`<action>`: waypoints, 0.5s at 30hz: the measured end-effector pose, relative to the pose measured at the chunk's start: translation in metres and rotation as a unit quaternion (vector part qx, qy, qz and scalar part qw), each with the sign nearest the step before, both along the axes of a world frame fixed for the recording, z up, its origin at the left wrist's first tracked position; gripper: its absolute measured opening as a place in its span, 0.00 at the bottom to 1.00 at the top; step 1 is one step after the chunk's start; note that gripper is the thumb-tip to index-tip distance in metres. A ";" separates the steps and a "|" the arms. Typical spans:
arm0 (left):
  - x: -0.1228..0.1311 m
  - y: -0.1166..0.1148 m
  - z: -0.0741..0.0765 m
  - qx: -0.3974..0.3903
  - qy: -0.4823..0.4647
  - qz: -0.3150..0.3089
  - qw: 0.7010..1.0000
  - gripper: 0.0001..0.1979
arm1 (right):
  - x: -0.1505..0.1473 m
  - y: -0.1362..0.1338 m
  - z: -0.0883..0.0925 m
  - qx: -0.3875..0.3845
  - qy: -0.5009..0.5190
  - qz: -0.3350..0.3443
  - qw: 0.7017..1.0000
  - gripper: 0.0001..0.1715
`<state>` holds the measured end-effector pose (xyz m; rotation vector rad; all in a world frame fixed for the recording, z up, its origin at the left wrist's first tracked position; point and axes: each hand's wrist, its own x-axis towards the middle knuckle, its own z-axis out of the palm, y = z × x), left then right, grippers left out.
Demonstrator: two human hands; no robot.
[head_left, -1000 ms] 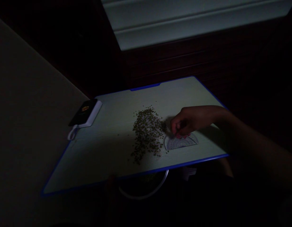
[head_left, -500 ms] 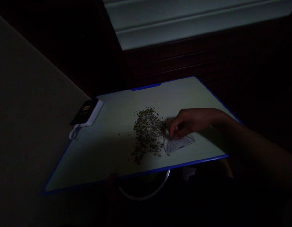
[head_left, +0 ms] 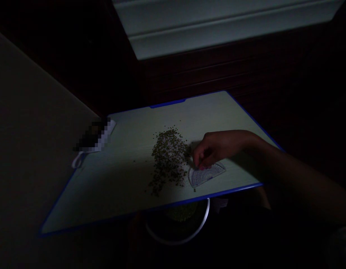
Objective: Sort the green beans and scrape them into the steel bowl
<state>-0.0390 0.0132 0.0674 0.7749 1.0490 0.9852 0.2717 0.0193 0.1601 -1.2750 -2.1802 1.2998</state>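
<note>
My right hand [head_left: 214, 147] reaches in from the right, fingers curled down and pinched on a clear half-round protractor [head_left: 208, 175] lying flat on the pale, blue-edged board [head_left: 119, 179]. The protractor's left end touches the right edge of a loose pile of small green grains [head_left: 167, 158] spread over the middle of the board. Below the board's near edge sits a white-rimmed bowl [head_left: 199, 228] with some green grains in it. A dim shape left of the bowl may be my left hand; it is too dark to tell.
A phone on a white power bank [head_left: 92, 136] lies at the board's left corner with a looped white cable [head_left: 76, 161]. A beige surface spreads to the left. Dark wood and a pale ledge lie beyond the board.
My right hand and the protractor have slid left against the grain pile, and the protractor has tilted. More of the bowl shows under the near edge.
</note>
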 end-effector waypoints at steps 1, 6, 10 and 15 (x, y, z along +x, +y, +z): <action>0.002 -0.001 0.000 -0.005 0.001 -0.002 1.000 0.21 | 0.000 0.000 0.000 -0.006 0.002 0.002 1.000 0.09; 0.008 -0.003 0.000 -0.030 0.014 0.004 0.999 0.21 | -0.005 -0.003 0.000 -0.059 0.017 0.002 0.998 0.07; 0.013 -0.002 0.001 -0.046 0.024 0.024 0.998 0.20 | -0.015 -0.006 -0.003 -0.095 0.041 0.010 0.995 0.05; 0.016 -0.003 0.001 -0.064 0.035 0.050 0.996 0.20 | -0.026 -0.009 -0.007 -0.120 0.063 0.024 0.991 0.03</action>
